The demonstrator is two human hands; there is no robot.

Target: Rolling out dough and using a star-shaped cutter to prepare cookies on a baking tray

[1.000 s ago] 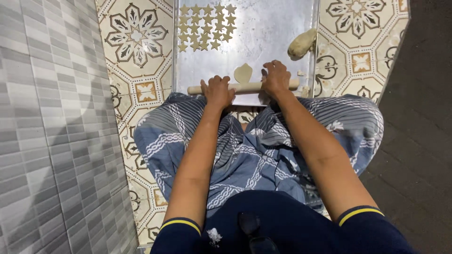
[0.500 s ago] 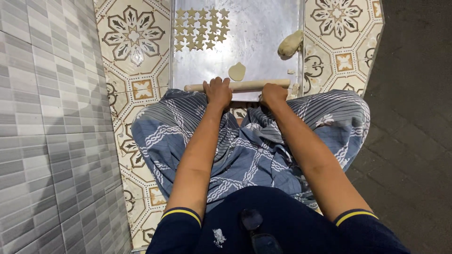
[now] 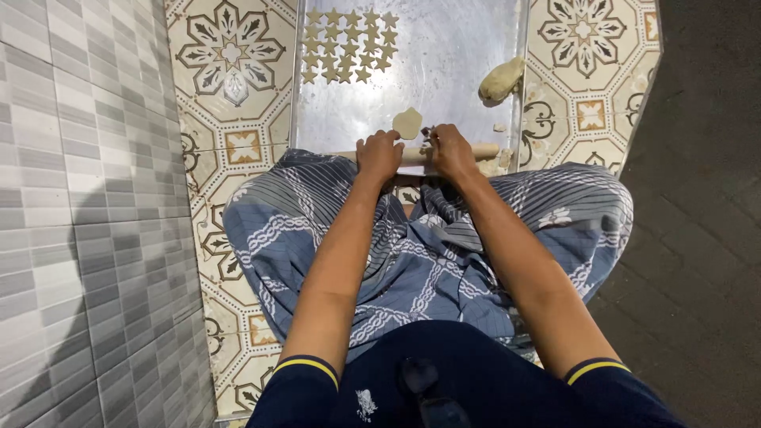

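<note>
On the floor before me: a flat sheet of bare metal (image 3: 444, 71) is the work surface, its near edge at my knees.
Hands: my left hand (image 3: 379, 155) and right hand (image 3: 450, 150) lie palm down, fingers curled over the pale wooden rolling pin (image 3: 414, 153), which lies crosswise on the near edge.
Done: rows of small star-shaped dough cut-outs (image 3: 347, 45) sit at the far left of the sheet.
In hand: one small flattened round of pale dough (image 3: 407, 123) lies just beyond the pin, judged only partly rolled.
Left: a lump of unrolled dough (image 3: 501, 79) waits at the right edge, with crumbs beside it.
Surface: patterned cream-and-brown floor tiles (image 3: 230, 55) flank the sheet.
Room: grey tiled wall (image 3: 79, 198) on the left; dark paving (image 3: 705, 198) on the right.
Dress: blue patterned cloth (image 3: 428, 261) covers my crossed legs.
</note>
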